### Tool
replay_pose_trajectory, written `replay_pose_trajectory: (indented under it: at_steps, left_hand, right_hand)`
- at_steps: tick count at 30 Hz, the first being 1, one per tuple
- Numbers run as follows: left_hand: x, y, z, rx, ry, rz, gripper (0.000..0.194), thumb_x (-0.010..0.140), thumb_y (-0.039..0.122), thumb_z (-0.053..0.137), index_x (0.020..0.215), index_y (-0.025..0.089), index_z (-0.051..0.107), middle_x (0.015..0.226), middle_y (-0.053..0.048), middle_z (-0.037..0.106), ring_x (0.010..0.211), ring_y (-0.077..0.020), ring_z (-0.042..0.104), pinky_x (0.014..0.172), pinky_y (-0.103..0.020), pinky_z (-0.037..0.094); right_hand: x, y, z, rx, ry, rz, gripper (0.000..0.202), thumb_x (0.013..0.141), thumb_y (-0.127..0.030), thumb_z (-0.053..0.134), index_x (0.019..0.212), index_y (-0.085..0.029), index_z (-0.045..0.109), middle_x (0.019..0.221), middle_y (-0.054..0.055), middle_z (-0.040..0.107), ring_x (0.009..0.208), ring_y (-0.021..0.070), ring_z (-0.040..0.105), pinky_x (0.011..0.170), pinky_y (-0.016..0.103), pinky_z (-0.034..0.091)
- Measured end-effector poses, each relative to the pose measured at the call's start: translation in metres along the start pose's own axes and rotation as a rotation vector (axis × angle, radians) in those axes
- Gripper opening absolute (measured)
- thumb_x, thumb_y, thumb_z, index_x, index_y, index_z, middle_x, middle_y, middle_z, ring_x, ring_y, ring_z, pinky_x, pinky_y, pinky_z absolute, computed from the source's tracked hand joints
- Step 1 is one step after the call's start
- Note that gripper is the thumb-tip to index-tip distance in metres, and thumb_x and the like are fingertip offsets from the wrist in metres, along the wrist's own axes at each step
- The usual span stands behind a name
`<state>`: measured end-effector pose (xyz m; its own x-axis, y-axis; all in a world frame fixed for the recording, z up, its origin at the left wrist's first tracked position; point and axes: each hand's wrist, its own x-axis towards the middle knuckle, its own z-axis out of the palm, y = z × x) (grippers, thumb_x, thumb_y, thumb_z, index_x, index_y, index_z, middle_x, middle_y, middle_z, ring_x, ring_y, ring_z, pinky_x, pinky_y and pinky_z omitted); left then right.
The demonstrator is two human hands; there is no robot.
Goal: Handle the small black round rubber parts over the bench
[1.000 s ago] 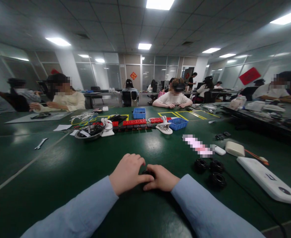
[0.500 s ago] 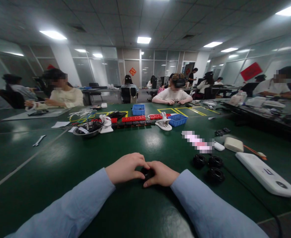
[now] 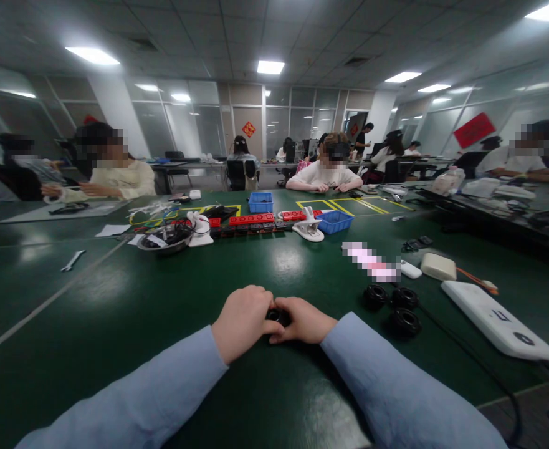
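Note:
Between my two hands is a black round part with a hollow middle (image 3: 276,316), held low over the green table and mostly covered by fingers. My left hand (image 3: 243,319) curls around its left side, with the thumb across the front. From the other side, my right hand (image 3: 306,320) grips it between thumb and fingers. To the right of my hands lie three similar black ring-shaped parts, one at the back left (image 3: 375,297), one beside it (image 3: 405,297) and one nearer me (image 3: 405,320).
A white power bank (image 3: 498,318) with a cable lies right, near a cream case (image 3: 437,266). Farther back stand red power strips (image 3: 252,219), blue bins (image 3: 334,222), a white clip stand (image 3: 308,227) and a bowl of cables (image 3: 162,246). A wrench (image 3: 73,260) lies left. Several people sit around.
My left hand has rotated around the black part, its wrist moving right and its back turning more toward me. My right hand keeps its grip. The view has shifted slightly.

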<state>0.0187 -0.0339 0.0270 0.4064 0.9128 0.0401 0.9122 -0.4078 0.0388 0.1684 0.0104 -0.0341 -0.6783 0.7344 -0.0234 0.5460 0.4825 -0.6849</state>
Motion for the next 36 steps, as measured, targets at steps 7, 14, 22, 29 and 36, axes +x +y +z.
replay_pose_trajectory:
  at_steps: [7, 14, 22, 29, 36]
  left_hand:
    - [0.0, 0.005, -0.004, 0.16, 0.038, -0.036, 0.058, 0.077, 0.066, 0.045, 0.072, 0.012, 0.064, 0.073, -0.012, 0.063, 0.073, -0.0272, 0.059, 0.06, -0.034, 0.041]
    - [0.005, -0.027, -0.018, -0.118, -0.05, 0.37, 0.032, 0.077, 0.043, 0.062, 0.102, 0.023, 0.064, 0.098, -0.003, 0.063, 0.093, -0.0208, 0.055, 0.077, -0.029, 0.041]
    - [0.009, -0.031, -0.005, -0.242, -0.166, 0.353, 0.027, 0.076, 0.027, 0.064, 0.103, 0.027, 0.064, 0.092, 0.0, 0.059, 0.086, -0.0169, 0.057, 0.073, -0.024, 0.042]
    - [0.004, -0.016, -0.005, -0.125, -0.1, 0.196, 0.023, 0.074, 0.036, 0.065, 0.091, 0.02, 0.065, 0.087, -0.003, 0.061, 0.083, -0.0196, 0.058, 0.068, -0.025, 0.043]
    - [-0.003, 0.006, -0.009, 0.003, -0.066, 0.011, 0.026, 0.078, 0.041, 0.059, 0.082, 0.016, 0.065, 0.084, -0.007, 0.064, 0.08, -0.0222, 0.06, 0.067, -0.028, 0.044]
  right_hand:
    - [0.0, -0.007, -0.002, -0.114, 0.019, 0.028, 0.037, 0.055, -0.039, 0.078, 0.074, -0.016, 0.055, 0.066, -0.004, 0.052, 0.059, 0.0111, 0.045, 0.05, 0.021, 0.028]
    - [-0.002, -0.003, -0.004, 0.033, -0.029, -0.055, 0.041, 0.058, -0.035, 0.078, 0.091, -0.018, 0.061, 0.071, -0.004, 0.057, 0.064, 0.0128, 0.052, 0.055, 0.022, 0.035]
    - [-0.003, 0.0, -0.003, 0.088, -0.056, -0.051, 0.037, 0.057, -0.03, 0.078, 0.09, -0.019, 0.064, 0.078, -0.002, 0.063, 0.069, 0.0145, 0.057, 0.062, 0.024, 0.04]
    - [-0.002, 0.003, -0.001, 0.081, -0.058, -0.093, 0.047, 0.058, -0.032, 0.077, 0.102, -0.02, 0.062, 0.08, -0.002, 0.062, 0.071, 0.0147, 0.056, 0.062, 0.023, 0.039]
    - [0.0, 0.001, 0.0, 0.012, -0.037, -0.059, 0.05, 0.059, -0.036, 0.076, 0.103, -0.02, 0.06, 0.076, -0.003, 0.06, 0.066, 0.0133, 0.053, 0.057, 0.022, 0.036]
